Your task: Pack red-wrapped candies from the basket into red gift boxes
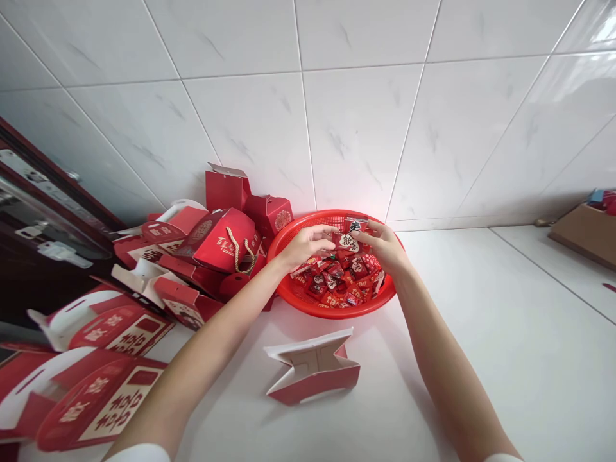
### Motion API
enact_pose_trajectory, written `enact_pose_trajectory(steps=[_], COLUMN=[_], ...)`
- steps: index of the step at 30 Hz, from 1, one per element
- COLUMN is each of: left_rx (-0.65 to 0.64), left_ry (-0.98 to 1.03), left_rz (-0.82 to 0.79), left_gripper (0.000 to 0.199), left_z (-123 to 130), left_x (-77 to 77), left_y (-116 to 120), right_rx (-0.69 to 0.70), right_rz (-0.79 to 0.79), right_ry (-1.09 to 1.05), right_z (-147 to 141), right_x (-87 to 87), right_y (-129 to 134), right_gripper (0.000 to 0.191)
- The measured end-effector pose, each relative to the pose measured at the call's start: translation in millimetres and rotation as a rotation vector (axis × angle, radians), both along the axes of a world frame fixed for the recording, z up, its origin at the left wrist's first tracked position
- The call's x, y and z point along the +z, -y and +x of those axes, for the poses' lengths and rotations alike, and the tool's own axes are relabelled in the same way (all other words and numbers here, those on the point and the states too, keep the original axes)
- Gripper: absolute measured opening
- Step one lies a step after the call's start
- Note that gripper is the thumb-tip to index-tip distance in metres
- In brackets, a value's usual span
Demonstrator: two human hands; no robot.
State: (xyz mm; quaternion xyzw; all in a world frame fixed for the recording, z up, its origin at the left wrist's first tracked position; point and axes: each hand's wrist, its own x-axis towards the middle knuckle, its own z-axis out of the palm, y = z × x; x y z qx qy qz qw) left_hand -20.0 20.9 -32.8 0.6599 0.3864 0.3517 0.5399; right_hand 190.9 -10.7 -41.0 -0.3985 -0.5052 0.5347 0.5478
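My right hand (385,247) pinches a red candy packet (350,241) with dark and white lettering, raised above the far side of a red plastic basket (332,312). Just left of the packet, my left hand (308,248) hovers over the basket, its fingers curved and apart with nothing visible in them. Many small red wrapped candies (337,282) lie in the basket below both hands. Between my forearms, in front of the basket, a small red paper box (320,383) stands with its top open, showing its white inside.
Red gift boxes (216,240) crowd the left side, some with rope handles, some open. A dark cabinet or door frame (48,199) with metal fittings borders them. A cardboard box (584,232) stands far right on the white counter (505,321). A tiled wall (356,141) rises behind.
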Motion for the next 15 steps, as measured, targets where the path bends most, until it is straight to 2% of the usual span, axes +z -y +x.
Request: enact_pose_trajectory(steps=[4,9,12,15], left_rx=[0.100,0.135,0.182,0.207], left_ry=[-0.012,-0.097,-0.133,-0.313], left_rz=[0.132,0.257,0.271,0.320], left_gripper=[0.042,0.044,0.037,0.027], left_z=[7.7,10.4,8.8,7.9], left_x=[3.2,7.2,6.8,2.0], left_y=[1.6,-1.9,-11.2,-24.9], right_rx=[0.020,0.032,-0.054,-0.172], right_rz=[0.020,0.073,0.082,0.077], right_ry=[0.028,0.037,-0.029,-0.095], right_z=[0.4,-1.1,-1.7,-1.7], right_x=[2.8,4.2,3.2,2.7], right_y=[3.3,5.0,2.5,0.1], right_gripper=[0.040,0.045,0.047,0.050])
